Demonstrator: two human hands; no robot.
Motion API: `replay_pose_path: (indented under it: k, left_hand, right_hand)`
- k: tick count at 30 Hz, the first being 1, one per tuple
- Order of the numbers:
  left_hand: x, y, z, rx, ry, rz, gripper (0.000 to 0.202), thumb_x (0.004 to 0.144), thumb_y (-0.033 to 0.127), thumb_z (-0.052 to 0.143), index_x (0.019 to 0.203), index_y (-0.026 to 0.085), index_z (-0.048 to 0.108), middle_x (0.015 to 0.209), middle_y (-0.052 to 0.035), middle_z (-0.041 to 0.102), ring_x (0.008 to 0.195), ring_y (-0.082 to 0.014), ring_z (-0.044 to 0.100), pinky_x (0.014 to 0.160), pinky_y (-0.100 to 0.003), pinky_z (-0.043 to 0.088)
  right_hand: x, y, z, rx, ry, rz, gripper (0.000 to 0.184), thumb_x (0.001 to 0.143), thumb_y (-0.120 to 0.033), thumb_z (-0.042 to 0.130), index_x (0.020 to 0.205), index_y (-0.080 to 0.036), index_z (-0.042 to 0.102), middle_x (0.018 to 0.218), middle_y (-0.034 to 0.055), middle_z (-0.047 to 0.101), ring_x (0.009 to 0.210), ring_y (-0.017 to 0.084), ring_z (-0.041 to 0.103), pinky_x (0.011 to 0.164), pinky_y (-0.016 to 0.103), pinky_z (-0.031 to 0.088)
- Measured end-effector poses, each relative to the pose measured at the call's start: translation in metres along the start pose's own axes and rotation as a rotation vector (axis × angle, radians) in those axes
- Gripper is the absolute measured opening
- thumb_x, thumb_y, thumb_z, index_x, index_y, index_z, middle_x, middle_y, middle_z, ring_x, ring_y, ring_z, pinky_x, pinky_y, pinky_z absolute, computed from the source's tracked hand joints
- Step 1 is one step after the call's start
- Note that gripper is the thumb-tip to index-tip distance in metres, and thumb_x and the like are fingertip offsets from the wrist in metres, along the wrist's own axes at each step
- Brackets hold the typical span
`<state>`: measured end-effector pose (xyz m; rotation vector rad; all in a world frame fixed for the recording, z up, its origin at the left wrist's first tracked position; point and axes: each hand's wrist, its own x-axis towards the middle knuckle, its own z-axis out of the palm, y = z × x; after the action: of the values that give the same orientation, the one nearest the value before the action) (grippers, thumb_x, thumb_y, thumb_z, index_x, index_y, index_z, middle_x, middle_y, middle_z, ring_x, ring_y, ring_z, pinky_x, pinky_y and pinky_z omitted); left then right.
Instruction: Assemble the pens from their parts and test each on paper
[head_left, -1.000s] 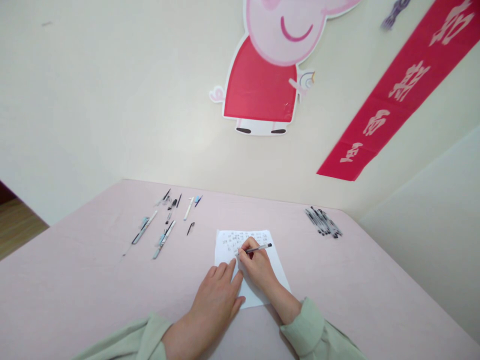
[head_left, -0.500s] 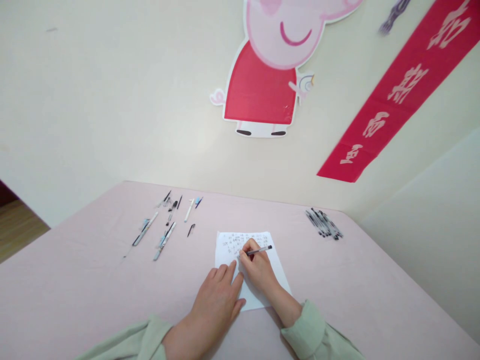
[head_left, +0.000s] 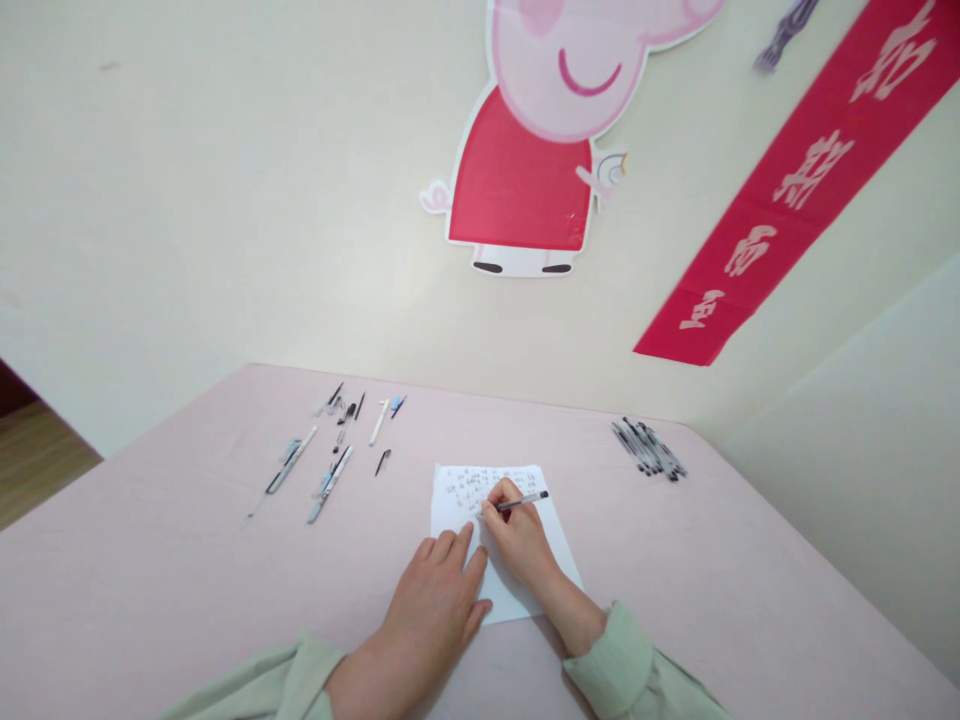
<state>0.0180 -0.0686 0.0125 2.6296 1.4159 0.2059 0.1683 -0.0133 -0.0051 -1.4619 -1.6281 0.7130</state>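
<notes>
Pen point(head_left: 531, 500) lies in the right hand point(head_left: 517, 535), pinched between thumb and fingers, its long axis slanting from the tip at lower left to the dark end at upper right. The tip is over the paper point(head_left: 514, 597), just below its written lines; whether it touches cannot be told. Spread loosely and grasping nothing, the left hand point(head_left: 435, 600) rests on the paper's left side, forefinger near the tip. Beyond, a pen pile point(head_left: 649, 450) lies rightward on the table point(head_left: 187, 600).
</notes>
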Motion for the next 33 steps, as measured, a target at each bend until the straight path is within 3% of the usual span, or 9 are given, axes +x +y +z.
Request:
replay_pose_path:
  k: [33]
  left_hand:
    - [0.001, 0.002, -0.011, -0.018, -0.053, -0.013, 0.035, 0.085, 0.031, 0.058, 0.118, 0.019, 0.059, 0.142, -0.0144, 0.049, 0.114, -0.0322, 0.053, 0.093, -0.047, 0.043]
  right_hand:
    - [-0.001, 0.001, -0.001, -0.017, 0.008, -0.007, 0.008, 0.076, -0.022, 0.046, 0.069, -0.023, 0.044, 0.055, -0.0070, 0.043, 0.054, 0.014, 0.044, 0.055, 0.025, 0.033]
